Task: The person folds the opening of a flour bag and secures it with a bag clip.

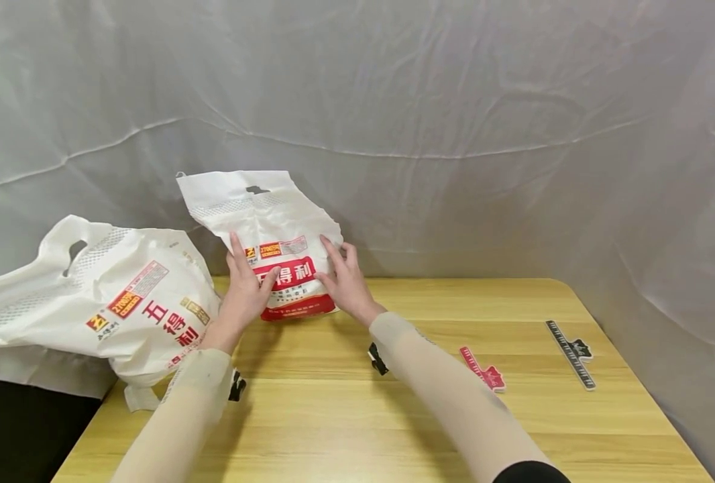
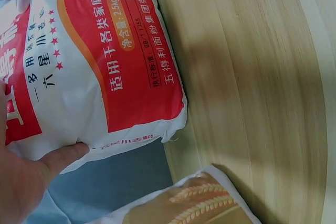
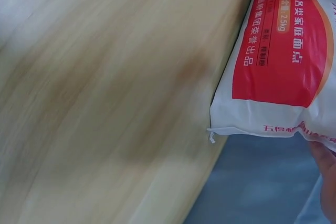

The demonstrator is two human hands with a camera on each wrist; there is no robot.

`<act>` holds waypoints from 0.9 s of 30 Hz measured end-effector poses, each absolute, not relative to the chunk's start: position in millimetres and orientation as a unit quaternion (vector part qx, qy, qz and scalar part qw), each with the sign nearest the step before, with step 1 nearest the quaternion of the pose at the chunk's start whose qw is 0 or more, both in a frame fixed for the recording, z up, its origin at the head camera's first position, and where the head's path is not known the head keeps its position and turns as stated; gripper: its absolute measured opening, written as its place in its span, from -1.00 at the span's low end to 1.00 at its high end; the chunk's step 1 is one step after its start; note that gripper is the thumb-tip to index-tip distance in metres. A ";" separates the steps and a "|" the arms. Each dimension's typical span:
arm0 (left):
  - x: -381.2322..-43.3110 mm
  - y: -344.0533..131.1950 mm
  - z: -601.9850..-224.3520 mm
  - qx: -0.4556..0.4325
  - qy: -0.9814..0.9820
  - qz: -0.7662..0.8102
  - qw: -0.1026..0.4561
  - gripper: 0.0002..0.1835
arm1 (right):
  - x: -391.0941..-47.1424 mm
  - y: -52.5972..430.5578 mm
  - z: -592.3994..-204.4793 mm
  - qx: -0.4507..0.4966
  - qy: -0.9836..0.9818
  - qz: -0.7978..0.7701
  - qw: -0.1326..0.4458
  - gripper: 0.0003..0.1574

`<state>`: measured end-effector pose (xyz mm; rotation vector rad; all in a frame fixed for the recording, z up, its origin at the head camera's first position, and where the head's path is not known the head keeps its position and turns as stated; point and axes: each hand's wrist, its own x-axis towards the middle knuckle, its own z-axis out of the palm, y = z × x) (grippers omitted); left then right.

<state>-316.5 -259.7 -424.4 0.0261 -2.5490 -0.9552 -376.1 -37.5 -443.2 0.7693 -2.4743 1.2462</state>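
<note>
Basically 2 hands (image 1: 245, 292) (image 1: 348, 285) on bag (image 1: 285, 235) w/ thumbs (image 1: 269, 279) inward.

Left arm (image 1: 173, 422) and right arm (image 1: 448, 389) stretched forward, left hand (image 1: 243, 295) and right hand (image 1: 348, 285) apart, thumbs (image 1: 269, 278) turned inward, fingers (image 1: 237, 253) spread
</note>
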 end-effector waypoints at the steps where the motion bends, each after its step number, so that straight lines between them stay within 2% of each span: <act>1: -317.5 -257.9 -425.3 0.004 -0.914 -0.344 0.214 0.20 | -376.3 -35.5 -443.6 0.266 -0.852 0.430 0.135 0.04; 27: -330.2 -209.1 -428.8 -0.025 -0.902 -0.369 0.222 0.23 | -380.5 15.7 -443.0 0.254 -0.854 0.427 0.155 0.02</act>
